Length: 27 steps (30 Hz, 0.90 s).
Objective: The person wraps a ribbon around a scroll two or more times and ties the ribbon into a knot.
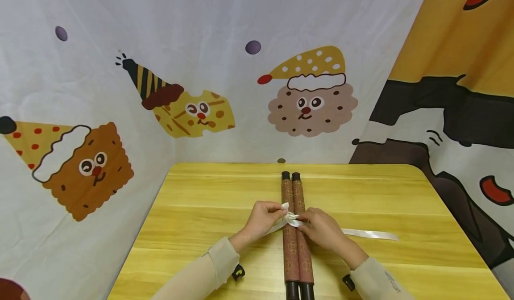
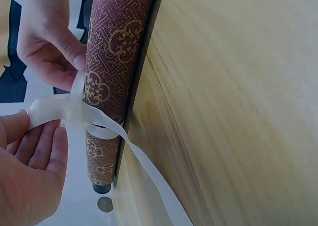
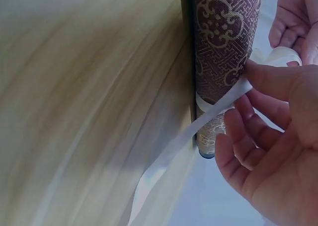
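Observation:
Two rolled scrolls (image 1: 292,248) with patterned reddish-brown covers and dark end knobs lie side by side on the table, pointing away from me. A white satin ribbon (image 2: 151,171) wraps around them at about mid-length and crosses over itself on top. My left hand (image 1: 259,220) pinches a folded loop of the ribbon between thumb and fingers, just left of the crossing. On the other side, my right hand (image 1: 322,229) pinches the ribbon with thumb and index finger, close against the scroll. One ribbon tail (image 3: 164,159) trails from the right hand onto the table. How the strands pass at the crossing is partly hidden by fingers.
The yellow wood-grain table (image 1: 192,233) has a rounded far right corner. A white curtain (image 1: 209,23) with cartoon figures hangs along its back and left. Small black items (image 1: 238,272) show at both wrists.

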Tool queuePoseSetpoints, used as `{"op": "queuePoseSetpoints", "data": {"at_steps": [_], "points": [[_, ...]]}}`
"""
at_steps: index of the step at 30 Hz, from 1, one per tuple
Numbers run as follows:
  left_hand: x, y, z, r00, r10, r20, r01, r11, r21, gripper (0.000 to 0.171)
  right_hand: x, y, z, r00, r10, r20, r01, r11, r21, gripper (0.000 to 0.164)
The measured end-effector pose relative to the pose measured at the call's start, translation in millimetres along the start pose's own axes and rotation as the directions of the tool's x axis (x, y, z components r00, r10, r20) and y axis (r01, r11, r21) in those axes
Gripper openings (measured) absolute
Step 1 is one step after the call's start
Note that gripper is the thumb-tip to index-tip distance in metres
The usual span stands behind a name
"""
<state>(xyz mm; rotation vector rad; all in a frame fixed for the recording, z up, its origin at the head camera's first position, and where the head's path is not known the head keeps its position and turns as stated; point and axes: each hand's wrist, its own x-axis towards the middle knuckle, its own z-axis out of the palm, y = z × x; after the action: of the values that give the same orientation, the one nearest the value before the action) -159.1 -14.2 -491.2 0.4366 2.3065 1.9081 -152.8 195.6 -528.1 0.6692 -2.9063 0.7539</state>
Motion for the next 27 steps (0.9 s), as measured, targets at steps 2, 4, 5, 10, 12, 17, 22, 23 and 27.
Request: {"op": "queuePoseSetpoints", "data": {"at_steps": [2, 4, 5, 10, 12, 17, 22, 23, 27], "points": [[-0.2, -0.1, -0.1, 1.0, 0.005, 0.0, -0.005, 1.0, 0.009, 0.011, 2, 0, 0, 0.999, 0.029, 0.013, -0.029, 0.999, 0.028, 0.015], [-0.8, 0.1, -0.3, 1.0, 0.009, 0.006, -0.01, 1.0, 0.015, 0.013, 3, 0, 1, 0.998, 0.058, 0.02, -0.06, 0.996, 0.063, 0.01], [-1.2, 0.0, -0.3, 1.0, 0.012, 0.008, -0.012, 1.0, 0.016, 0.014, 3, 0, 1, 0.997, 0.072, 0.017, -0.073, 0.994, 0.076, 0.008], [-3.6, -0.6, -1.3, 1.0, -0.002, 0.018, 0.002, 1.0, 0.016, 0.015, 3, 2, 0, 0.997, 0.077, -0.027, -0.075, 0.994, 0.083, 0.003], [-4.1, -1.2, -1.9, 1.0, -0.015, 0.023, 0.015, 1.0, 0.007, 0.016, 2, 1, -2, 0.996, 0.082, -0.037, -0.079, 0.994, 0.069, 0.004], [-4.6, -3.4, -3.2, 0.999, -0.024, 0.033, 0.024, 1.0, -0.01, 0.017, 1, 0, -7, 0.996, 0.09, -0.006, -0.09, 0.995, 0.042, 0.012], [-5.1, -3.5, -3.3, 1.0, -0.007, 0.025, 0.007, 1.0, 0.006, 0.016, 2, 0, -9, 0.997, 0.074, 0.018, -0.074, 0.997, -0.003, 0.017], [-5.4, -3.2, -3.1, 1.0, -0.004, 0.025, 0.004, 1.0, 0.009, 0.015, 2, 0, -10, 0.997, 0.075, 0.016, -0.075, 0.997, -0.013, 0.018], [-7.3, -2.3, -2.4, 1.0, -0.018, 0.023, 0.018, 1.0, 0.004, 0.015, 2, 1, -8, 0.997, 0.079, -0.017, -0.08, 0.997, -0.024, 0.019]]}}
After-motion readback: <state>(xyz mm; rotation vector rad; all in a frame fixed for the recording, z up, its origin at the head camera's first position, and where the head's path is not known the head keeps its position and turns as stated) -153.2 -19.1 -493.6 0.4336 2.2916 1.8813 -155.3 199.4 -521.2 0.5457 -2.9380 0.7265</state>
